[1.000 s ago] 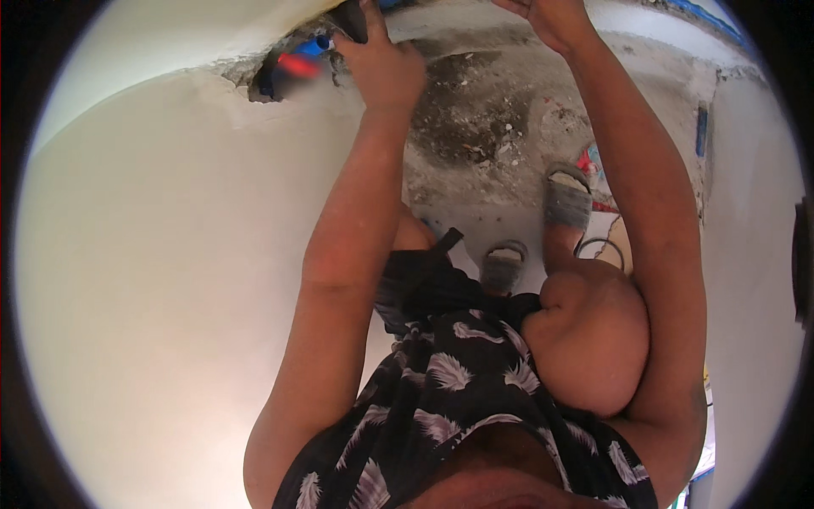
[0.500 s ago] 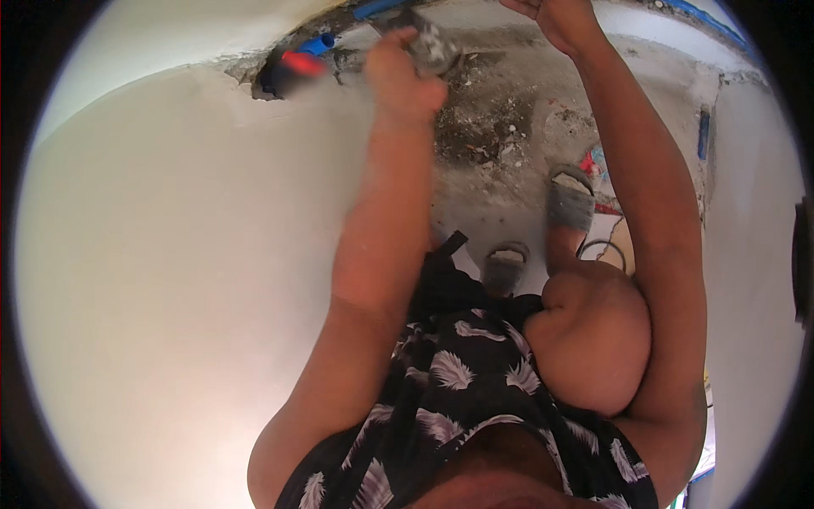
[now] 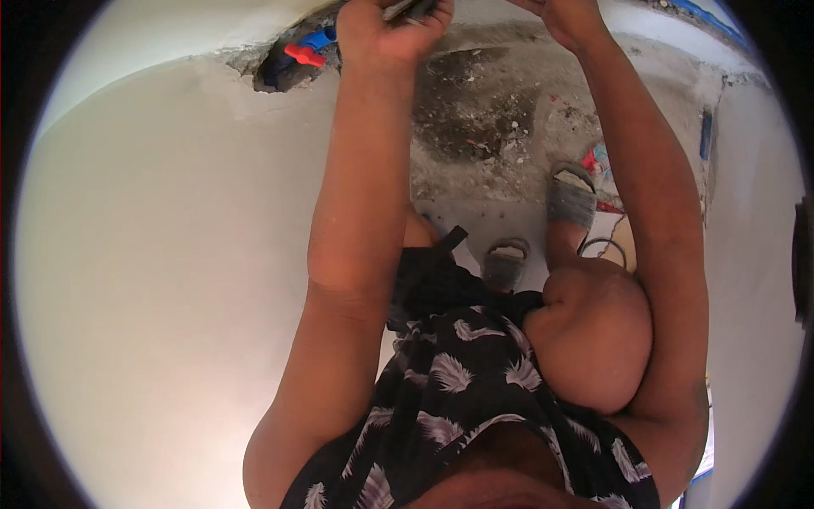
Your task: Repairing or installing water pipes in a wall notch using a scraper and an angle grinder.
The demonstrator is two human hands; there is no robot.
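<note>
At the top of the view, my left hand (image 3: 386, 30) is closed around a dark, flat metal tool (image 3: 411, 10), partly cut off by the upper edge. Just left of that hand, a red valve handle (image 3: 303, 54) sits on a blue pipe (image 3: 320, 38) inside a broken-out recess (image 3: 273, 69) in the pale wall. My right hand (image 3: 564, 19) reaches up against the upper edge, near the ledge; its fingertips are cropped, so its grip is unclear.
A smooth pale wall (image 3: 161, 254) curves along the left. Below my hands lies rough, dirty concrete (image 3: 471, 110) with rubble. My sandalled feet (image 3: 571, 199) stand near crumpled red plastic (image 3: 593, 159) and a dark cable loop (image 3: 619, 250). A blue pipe (image 3: 704, 24) runs along the upper right.
My left hand dipped down and right with the tool half a second ago and is now back up and farther left. My right hand has shifted only slightly.
</note>
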